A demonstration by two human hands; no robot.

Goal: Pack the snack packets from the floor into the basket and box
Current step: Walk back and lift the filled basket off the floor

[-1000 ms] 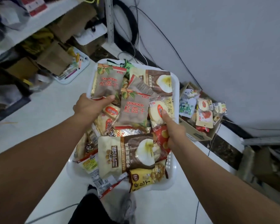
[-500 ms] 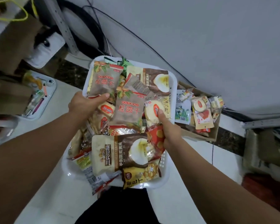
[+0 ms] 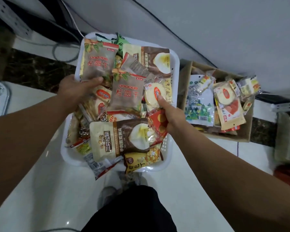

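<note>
At the centre of the frame: two grips, one basket! The left grip (image 3: pixel 77 91) grasps the left rim of the basket (image 3: pixel 175 64), thumb pressed flat on the lower edge of a brown packet (image 3: pixel 98 62). Across from it the right grip (image 3: pixel 172 114) clasps the right rim, thumb down on a clear cracker packet (image 3: pixel 153 96) with a round pale biscuit showing through.

The basket is white plastic, rectangular with rounded corners and a slotted wall, and it is heaped past the brim. Count with me:
- Two hazy brown film packs with red characters, a second brown packet (image 3: pixel 126 94) lying just beside the first.
- Two big cream-and-brown pillow bags, an upper bag (image 3: pixel 155 59) and a lower bag (image 3: pixel 120 141).
- One red packet (image 3: pixel 157 123) against the right palm.
- One yellow packet (image 3: pixel 141 160) hanging over the near rim.
- One green wrapper (image 3: pixel 120 41) poking up at the far end.

The crinkled little packs underneath are too jumbled to count.

Right of the frame, just beside the basket, one open cardboard box (image 3: pixel 184 81) stands against the grey wall (image 3: pixel 224 22), loaded with glossy sachets (image 3: pixel 199 104). Shiny white floor tiles (image 3: pixel 40 181) spread below, with a dark marbled strip (image 3: pixel 37 69) at upper left and one dark trouser leg (image 3: pixel 129 211) at the bottom edge.
</note>
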